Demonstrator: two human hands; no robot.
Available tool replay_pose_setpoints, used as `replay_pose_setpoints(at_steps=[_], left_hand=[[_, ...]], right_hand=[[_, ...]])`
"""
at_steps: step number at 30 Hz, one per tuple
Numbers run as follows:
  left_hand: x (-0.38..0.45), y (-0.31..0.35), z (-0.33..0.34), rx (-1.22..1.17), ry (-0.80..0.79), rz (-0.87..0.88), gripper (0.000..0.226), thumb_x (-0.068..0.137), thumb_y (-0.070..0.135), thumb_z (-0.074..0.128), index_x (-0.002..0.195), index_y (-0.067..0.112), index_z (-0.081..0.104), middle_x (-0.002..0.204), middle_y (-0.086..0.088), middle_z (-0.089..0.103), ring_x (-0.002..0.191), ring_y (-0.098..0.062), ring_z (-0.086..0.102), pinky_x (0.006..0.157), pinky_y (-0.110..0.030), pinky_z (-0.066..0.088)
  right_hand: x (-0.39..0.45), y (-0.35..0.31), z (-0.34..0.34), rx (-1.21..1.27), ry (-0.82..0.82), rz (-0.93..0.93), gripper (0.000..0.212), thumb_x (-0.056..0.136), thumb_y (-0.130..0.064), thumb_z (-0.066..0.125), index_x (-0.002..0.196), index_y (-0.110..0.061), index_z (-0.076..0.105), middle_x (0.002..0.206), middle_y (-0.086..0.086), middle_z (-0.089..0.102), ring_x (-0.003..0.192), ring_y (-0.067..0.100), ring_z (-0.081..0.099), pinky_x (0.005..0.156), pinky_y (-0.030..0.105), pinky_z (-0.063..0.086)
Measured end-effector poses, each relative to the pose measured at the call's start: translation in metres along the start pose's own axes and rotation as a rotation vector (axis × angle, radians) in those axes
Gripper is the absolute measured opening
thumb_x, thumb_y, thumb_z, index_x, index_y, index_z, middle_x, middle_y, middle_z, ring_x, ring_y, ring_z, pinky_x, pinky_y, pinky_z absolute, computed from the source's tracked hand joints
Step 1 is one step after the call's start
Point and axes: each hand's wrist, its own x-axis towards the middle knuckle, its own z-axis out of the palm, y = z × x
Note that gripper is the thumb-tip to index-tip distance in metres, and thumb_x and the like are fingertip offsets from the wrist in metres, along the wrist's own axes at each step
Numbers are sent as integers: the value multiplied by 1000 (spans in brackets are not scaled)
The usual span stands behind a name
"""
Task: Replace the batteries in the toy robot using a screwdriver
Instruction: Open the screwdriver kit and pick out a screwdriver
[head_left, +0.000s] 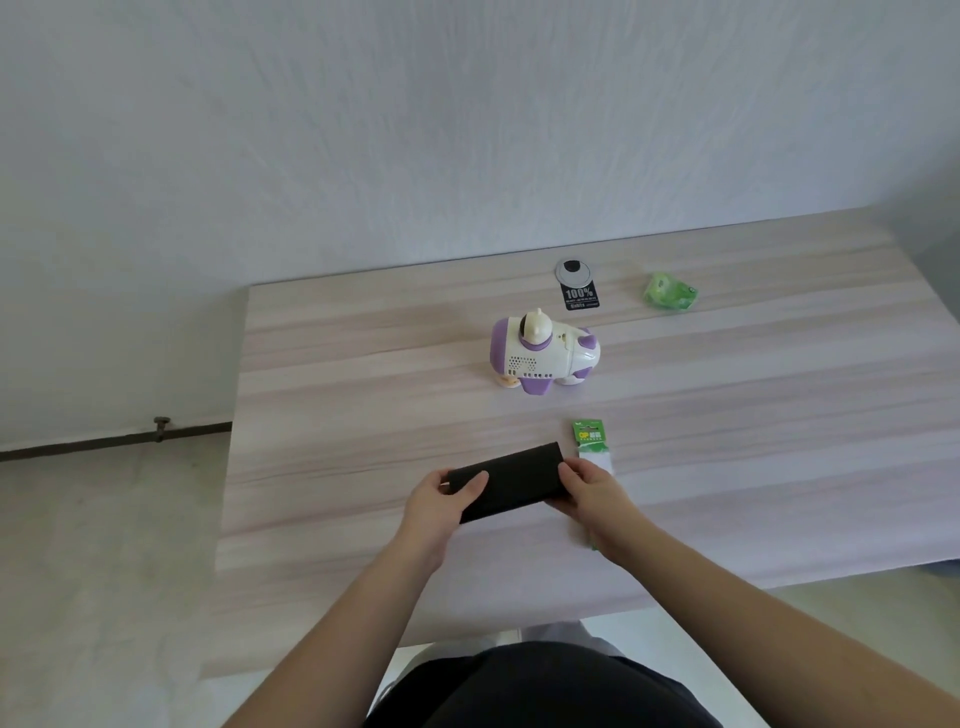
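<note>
Pale wood-grain table (337, 364) by a white wall | I grip the flat black rectangular case (506, 480), left hand (447, 501) and right hand (589, 493) on its ends | white-and-purple plastic toy robot (545, 356) untouched at 12 o'clock, green battery pack (589, 436) at 1 o'clock | likely the screwdriver case: hold it level, open gently.

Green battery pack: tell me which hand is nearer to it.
Right. The right hand lies over the near end of the green battery pack; the left hand grips the far end of the black case, well to its left.
</note>
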Motion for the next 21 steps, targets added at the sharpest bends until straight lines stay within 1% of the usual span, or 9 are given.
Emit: replay_pose_setpoints(at_steps=[3, 7, 11, 14, 17, 21], left_hand=[[3, -2, -4, -25, 28, -4, 39, 74, 29, 83, 102, 10, 63, 98, -9, 71, 92, -24, 69, 88, -42, 56], [2, 0, -11, -7, 76, 83, 29, 76, 24, 82, 97, 9, 68, 93, -7, 73, 89, -22, 69, 85, -36, 56], [-3, 5, -18, -24, 46, 138, 17, 79, 21, 79, 92, 14, 71, 91, -3, 75, 89, -20, 70, 84, -33, 56], [-4, 7, -22, -29, 21, 152, 17, 80, 20, 78, 95, 13, 71, 91, -3, 76, 90, -19, 71, 85, -34, 56], [-5, 10, -24, -11, -10, 162, 19, 81, 21, 77, 97, 13, 71, 93, -2, 76, 91, -18, 71, 87, -35, 56], [-8, 12, -27, -30, -52, 168, 19, 84, 20, 75, 100, 11, 71, 95, -3, 76, 93, -19, 71, 89, -37, 55]], right_hand=[[0, 1, 3, -2, 8, -15, 31, 102, -24, 45, 129, -11, 50, 120, 10, 60, 104, 20, 66, 83, 25, 55], [-3, 0, 5, -27, -2, -42, 33, 99, -23, 51, 129, -10, 50, 112, 3, 62, 97, 16, 67, 88, 28, 55], [-4, -2, 6, -32, -17, -63, 39, 96, -21, 57, 131, -10, 48, 116, 4, 63, 99, 16, 67, 82, 22, 56], [-4, -2, 7, -17, -14, -73, 40, 94, -21, 60, 131, -9, 49, 118, 7, 64, 103, 20, 67, 81, 22, 56], [-6, -2, 6, 0, -13, -97, 39, 93, -19, 62, 129, -10, 50, 115, 7, 67, 102, 20, 68, 86, 26, 55], [-6, 1, 4, -22, -1, -108, 43, 89, -22, 68, 129, -13, 52, 111, 3, 68, 98, 18, 69, 98, 38, 52]])
